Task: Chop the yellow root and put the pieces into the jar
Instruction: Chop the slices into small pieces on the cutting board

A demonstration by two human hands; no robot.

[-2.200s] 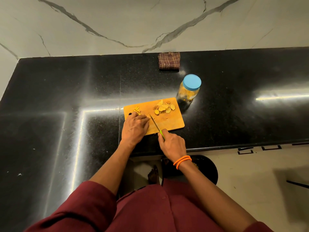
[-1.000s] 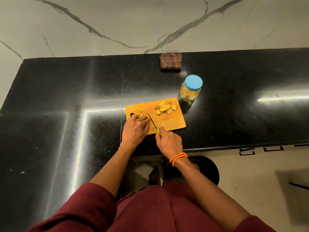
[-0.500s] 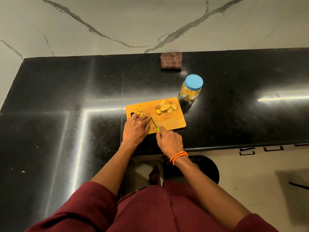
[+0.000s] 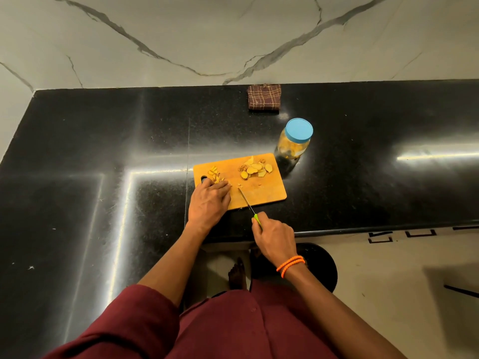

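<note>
Since the earlier frame the right hand (image 4: 274, 235) has pulled back toward 5 o'clock, off the rectangular orange wooden cutting board (image 4: 261, 193); it now sits over the near edge of the glossy black stone worktop (image 4: 103, 151). Its fingers curl round the green handle of the thin-bladed small knife (image 4: 247, 202), blade pointing to 11 o'clock with the tip over the board's middle. Two orange bead bracelets (image 4: 290, 265) on that wrist.

Left hand (image 4: 210, 200) lies knuckles-up on the board's left near corner, fingers bent down, tips pressing at a small bit of yellow root (image 4: 228, 184); can't tell how much of it is held. Pile of thin yellow strips (image 4: 214, 174) just at 12 o'clock of the left fingers, beside the board's hanging hole. Heap of flat yellow root slices (image 4: 255, 169) at the board's far right part, well apart from both hands.

Clear plastic jar with round blue lid (image 4: 295, 141) stands upright at 1 o'clock of the board, just off its far right corner, lid on, yellow pieces inside. Folded brown checked cloth (image 4: 263, 97) at 12 o'clock against the white marble wall (image 4: 181, 35). Maroon garment (image 4: 220, 327) fills the bottom.
</note>
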